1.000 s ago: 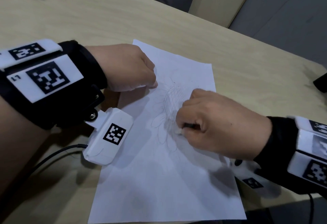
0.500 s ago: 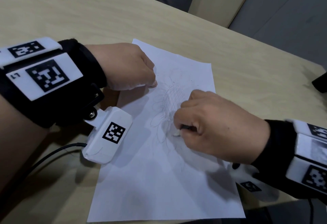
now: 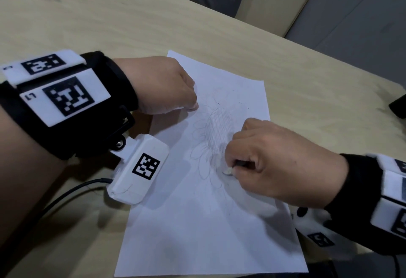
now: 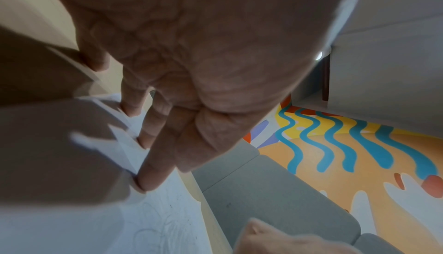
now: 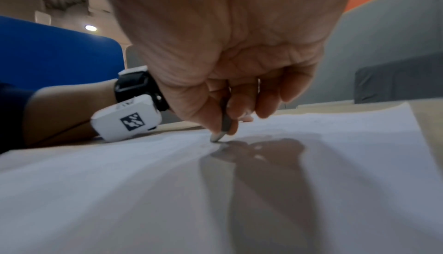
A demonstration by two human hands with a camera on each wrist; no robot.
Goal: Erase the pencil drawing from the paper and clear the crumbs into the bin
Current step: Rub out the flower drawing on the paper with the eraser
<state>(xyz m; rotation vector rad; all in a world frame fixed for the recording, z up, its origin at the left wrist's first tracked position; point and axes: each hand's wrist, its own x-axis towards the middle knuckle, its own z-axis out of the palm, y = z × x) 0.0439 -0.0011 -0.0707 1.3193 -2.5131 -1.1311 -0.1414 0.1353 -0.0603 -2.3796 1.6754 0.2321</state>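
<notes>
A white sheet of paper (image 3: pixel 197 223) lies at a slant on a pale wooden table (image 3: pixel 109 25), and on its upper half sits the pencil drawing (image 3: pixel 216 137) — a flower with a cross-hatched centre and looping petals.

The right hand (image 3: pixel 283 161) rests on the sheet at the drawing's right side, fingers curled, pinching a slim eraser (image 3: pixel 228 171) between thumb and forefinger. In the head view only its pale tip shows below the thumb, with a dark part tucked back into the grip. The right wrist view shows the eraser (image 5: pixel 221 125) as a thin grey stick held nearly upright, its tip touching the paper (image 5: pixel 143 182) right above its own shadow.

The left hand (image 3: pixel 162 84) lies on the sheet's upper left edge, just beside the flower's petals. From the left wrist view its fingers (image 4: pixel 153 171) are nearly straight and spread, their tips pressing the paper (image 4: pixel 167 220) down — nothing is held in them.

A few dark specks lie scattered on the sheet above the drawing. Beyond the table's far edge stands a beige chair (image 3: pixel 274 7) with a grey seat.
</notes>
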